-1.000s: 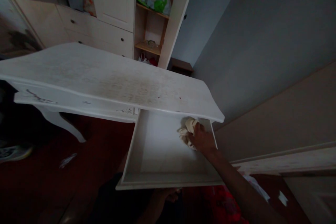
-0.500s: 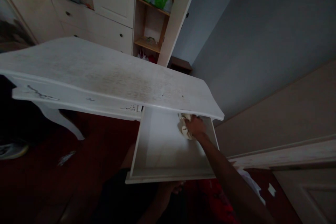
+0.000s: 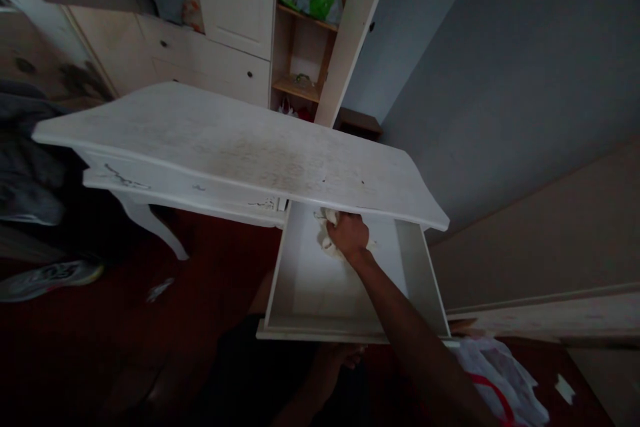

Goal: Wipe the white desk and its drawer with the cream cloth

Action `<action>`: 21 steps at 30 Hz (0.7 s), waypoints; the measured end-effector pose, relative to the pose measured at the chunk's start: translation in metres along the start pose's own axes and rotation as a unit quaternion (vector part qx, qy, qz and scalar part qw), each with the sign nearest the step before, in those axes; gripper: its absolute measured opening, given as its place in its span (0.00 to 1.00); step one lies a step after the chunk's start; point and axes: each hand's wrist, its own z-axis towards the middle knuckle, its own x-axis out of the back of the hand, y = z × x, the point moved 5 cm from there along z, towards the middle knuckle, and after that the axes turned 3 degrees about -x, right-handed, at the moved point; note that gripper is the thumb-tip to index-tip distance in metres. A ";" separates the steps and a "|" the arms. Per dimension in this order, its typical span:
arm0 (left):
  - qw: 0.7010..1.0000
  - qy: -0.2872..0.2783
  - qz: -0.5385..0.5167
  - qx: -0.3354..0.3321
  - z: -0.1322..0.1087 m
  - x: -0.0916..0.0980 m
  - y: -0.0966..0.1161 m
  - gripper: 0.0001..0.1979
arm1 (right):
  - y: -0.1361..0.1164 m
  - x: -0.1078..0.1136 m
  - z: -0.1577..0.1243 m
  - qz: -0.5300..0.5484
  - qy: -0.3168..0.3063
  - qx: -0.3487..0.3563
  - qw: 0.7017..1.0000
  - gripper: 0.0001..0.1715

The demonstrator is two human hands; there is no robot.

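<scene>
My right hand (image 3: 350, 233) is closed on a crumpled cream cloth (image 3: 329, 245), pressing it to the floor of a pulled-out white drawer (image 3: 320, 293). Part of the cloth is hidden by the fingers. The drawer juts out from the right front of a white desk (image 3: 210, 120), whose top has dark smudges. Beneath the drawer's front edge is my left hand (image 3: 347, 353), in deep shadow. Only some of its fingers show; whether it grips the drawer I cannot tell.
A grey wall (image 3: 525, 93) runs along the right. Behind the desk stands a white cabinet (image 3: 240, 7) with an open shelf section and door. A plastic bag (image 3: 500, 373) lies at lower right, and a shoe (image 3: 55, 280) rests on the dark red floor at left.
My right hand has slid the cloth left across the drawer floor, away from its right side. The view has shifted left. My left hand stays under the drawer front.
</scene>
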 end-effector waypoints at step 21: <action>1.000 0.009 -0.006 -0.020 -0.001 0.002 0.000 0.20 | -0.065 -0.001 -0.043 0.039 -0.122 0.327 0.936 0.23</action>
